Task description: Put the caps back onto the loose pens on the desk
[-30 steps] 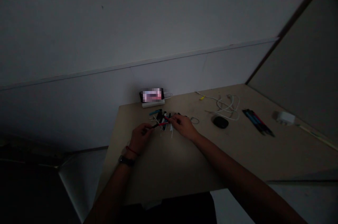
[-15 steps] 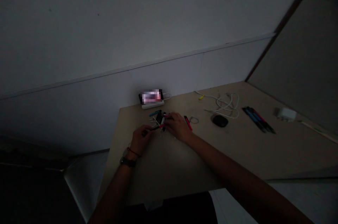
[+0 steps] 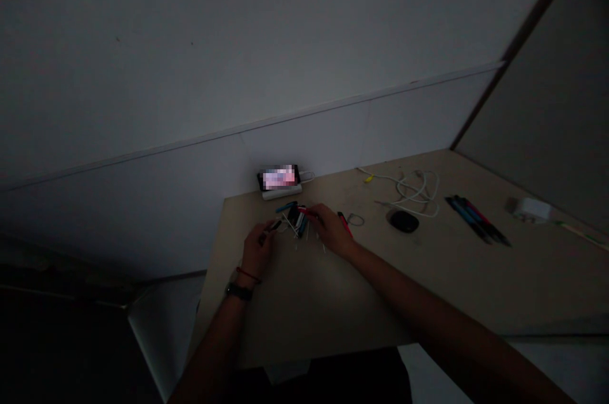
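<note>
My left hand [image 3: 257,250] is at the near left of a small heap of thin pens and white sticks [image 3: 297,223], and its fingertips pinch a thin black pen [image 3: 273,226]. My right hand [image 3: 330,229] rests at the heap's right side, its fingers on a thin red piece [image 3: 307,210]. A red marker [image 3: 344,223] lies against the right hand's far side. A blue pen [image 3: 285,206] lies at the heap's far edge. The dim light hides the heap's details.
A pale wooden table [image 3: 380,290] meets the wall behind. Along its far side lie a phone on a white power bank [image 3: 280,182], white cable [image 3: 413,191], a black oval object [image 3: 404,221], several pens [image 3: 476,220] and a white charger [image 3: 533,208].
My left hand has drawn slightly left of the heap, and the black pen has tilted up. The red marker now touches my right hand. The whole view has shifted slightly.
</note>
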Action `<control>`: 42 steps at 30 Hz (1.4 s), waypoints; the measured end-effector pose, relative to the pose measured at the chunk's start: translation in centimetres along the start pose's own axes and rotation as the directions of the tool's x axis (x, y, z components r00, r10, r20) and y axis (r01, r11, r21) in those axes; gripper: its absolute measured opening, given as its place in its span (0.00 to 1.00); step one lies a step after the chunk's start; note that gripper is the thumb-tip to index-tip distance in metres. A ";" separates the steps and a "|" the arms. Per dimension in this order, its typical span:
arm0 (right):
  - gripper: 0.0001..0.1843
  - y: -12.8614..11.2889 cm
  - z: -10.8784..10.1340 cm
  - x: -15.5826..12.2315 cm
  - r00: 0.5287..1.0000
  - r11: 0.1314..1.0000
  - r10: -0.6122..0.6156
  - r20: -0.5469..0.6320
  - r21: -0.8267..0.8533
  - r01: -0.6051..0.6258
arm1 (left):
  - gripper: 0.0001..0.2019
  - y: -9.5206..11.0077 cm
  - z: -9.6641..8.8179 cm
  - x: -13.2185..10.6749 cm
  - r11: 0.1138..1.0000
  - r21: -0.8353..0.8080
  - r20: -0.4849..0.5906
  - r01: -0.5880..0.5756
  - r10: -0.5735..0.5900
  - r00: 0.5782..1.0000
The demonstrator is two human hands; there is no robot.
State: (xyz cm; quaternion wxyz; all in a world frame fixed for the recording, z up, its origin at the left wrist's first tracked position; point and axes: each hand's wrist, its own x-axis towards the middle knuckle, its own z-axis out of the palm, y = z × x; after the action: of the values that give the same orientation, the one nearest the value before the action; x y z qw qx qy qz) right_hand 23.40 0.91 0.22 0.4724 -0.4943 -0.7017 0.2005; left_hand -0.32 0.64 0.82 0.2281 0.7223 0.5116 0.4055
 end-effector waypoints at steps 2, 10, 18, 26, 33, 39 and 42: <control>0.13 -0.3 -0.1 0.0 0.997 0.989 0.083 -0.001 0.122 -0.082 | 0.14 0.0 -0.1 0.1 1.000 -0.010 -0.011 -0.024 0.023 1.000; 0.12 -0.6 -0.4 0.0 0.960 0.861 0.275 0.045 0.432 -0.267 | 0.12 -0.7 0.5 0.0 0.960 -0.248 -0.052 0.128 -0.145 0.988; 0.15 0.0 -0.5 0.5 0.946 0.794 0.320 0.051 0.529 -0.298 | 0.17 -0.7 0.7 0.2 0.875 -0.434 -0.034 0.215 -0.255 0.966; 0.19 0.2 -1.0 0.9 0.896 0.664 0.435 0.089 0.641 -0.386 | 0.13 -0.5 0.2 -0.1 0.830 -0.528 -0.147 0.177 -0.295 0.944; 0.17 0.2 -0.8 0.8 0.867 0.555 0.490 0.097 0.732 -0.395 | 0.02 -0.8 -0.2 -0.3 0.897 -0.431 -0.210 0.094 -0.201 0.957; 0.17 -0.1 -0.9 0.6 0.844 0.505 0.510 0.164 0.737 -0.449 | 0.07 -1.0 0.0 -0.3 0.943 -0.314 -0.215 0.112 -0.185 0.959; 0.18 -0.3 -0.8 0.5 0.841 0.498 0.511 0.177 0.737 -0.458 | 0.12 -0.7 0.3 -0.3 0.990 -0.040 -0.208 0.137 -0.142 0.968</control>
State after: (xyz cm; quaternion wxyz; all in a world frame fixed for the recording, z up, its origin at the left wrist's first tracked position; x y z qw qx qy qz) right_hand 23.91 1.04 1.06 0.5802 -0.4340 -0.3701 0.5814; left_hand -0.46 0.61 -0.01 0.2100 0.6347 0.5770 0.4691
